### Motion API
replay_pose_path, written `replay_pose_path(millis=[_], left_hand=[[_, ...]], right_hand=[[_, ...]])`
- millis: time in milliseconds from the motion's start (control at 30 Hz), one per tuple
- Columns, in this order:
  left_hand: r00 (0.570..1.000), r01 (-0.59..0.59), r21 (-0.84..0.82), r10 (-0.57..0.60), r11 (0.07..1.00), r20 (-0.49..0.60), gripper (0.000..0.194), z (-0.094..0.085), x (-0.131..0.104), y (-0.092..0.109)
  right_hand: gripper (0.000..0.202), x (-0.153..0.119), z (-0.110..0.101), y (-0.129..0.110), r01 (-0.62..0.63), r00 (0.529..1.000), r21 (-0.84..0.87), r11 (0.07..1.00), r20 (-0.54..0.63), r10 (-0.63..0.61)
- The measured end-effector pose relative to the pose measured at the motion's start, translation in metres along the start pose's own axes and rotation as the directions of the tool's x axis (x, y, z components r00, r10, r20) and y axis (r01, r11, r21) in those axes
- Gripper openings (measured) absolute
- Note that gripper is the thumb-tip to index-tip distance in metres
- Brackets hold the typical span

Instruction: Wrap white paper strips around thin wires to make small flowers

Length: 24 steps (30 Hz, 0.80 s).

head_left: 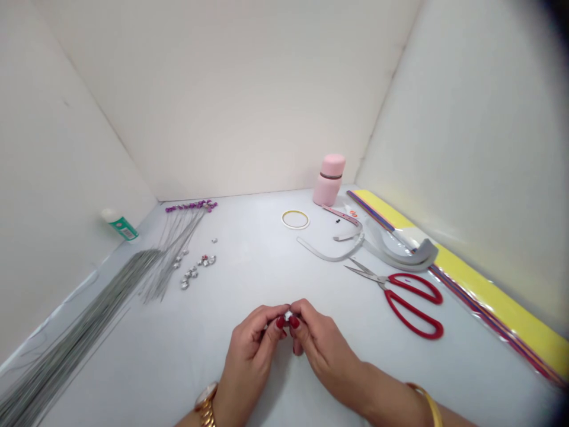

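Observation:
Near the front middle of the table, my left hand (pixel 251 341) and my right hand (pixel 324 344) meet at the fingertips. Both are closed in a pinch around a small silver folded paper star (pixel 288 316), mostly covered by thumbs and fingers. To the left lie several loose silver paper stars (pixel 190 274), one or so showing a bit of red. White-grey paper strips (pixel 331 258) curl across the table on the right. Red-handled scissors (pixel 384 280) rest with blades slightly apart, right of my right hand.
Grey wire stems (pixel 89 314) lie along the left, beside stems with purple tips (pixel 191 206). A green glue stick (pixel 123 228) stands by the left wall. Farther back are a tape ring (pixel 296 227) and a pink bottle (pixel 329 184). Packed yellow sheets (pixel 471 279) line the right wall.

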<state>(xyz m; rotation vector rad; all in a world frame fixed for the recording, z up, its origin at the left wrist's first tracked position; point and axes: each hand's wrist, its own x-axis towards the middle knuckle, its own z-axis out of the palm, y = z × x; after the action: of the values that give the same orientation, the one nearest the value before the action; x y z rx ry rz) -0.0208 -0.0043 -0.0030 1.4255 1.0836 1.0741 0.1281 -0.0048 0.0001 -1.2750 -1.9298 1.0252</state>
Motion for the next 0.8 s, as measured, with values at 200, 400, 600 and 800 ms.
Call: replay_pose_path(millis=[200,400,600,800], left_hand=[[1.000,0.021,-0.078,-0.023,0.997,-0.019,0.005,0.0024,-0.0001,0.0035],[0.999,-0.030,0.044,0.031,0.999,-0.011,0.012,0.0000,-0.0012,0.0046],[0.996,-0.087,0.021,0.086,0.996,0.034,0.013,0.0014,-0.0015,0.0050],[0.993,-0.120,0.086,0.117,0.989,0.034,0.013,0.0010,-0.0022,0.0027]], right_hand=[[0.020,-0.0012,0.0002,-0.0011,0.000,1.000,0.106,0.994,0.004,0.000],[0.021,-0.0022,0.0020,-0.0011,-0.012,1.000,0.131,0.991,-0.011,0.014],[0.025,-0.0010,0.0018,-0.0021,-0.012,1.000,0.241,0.970,0.001,0.012],[0.028,-0.0014,0.0031,-0.0038,-0.040,0.999,0.377,0.926,0.024,0.033]])
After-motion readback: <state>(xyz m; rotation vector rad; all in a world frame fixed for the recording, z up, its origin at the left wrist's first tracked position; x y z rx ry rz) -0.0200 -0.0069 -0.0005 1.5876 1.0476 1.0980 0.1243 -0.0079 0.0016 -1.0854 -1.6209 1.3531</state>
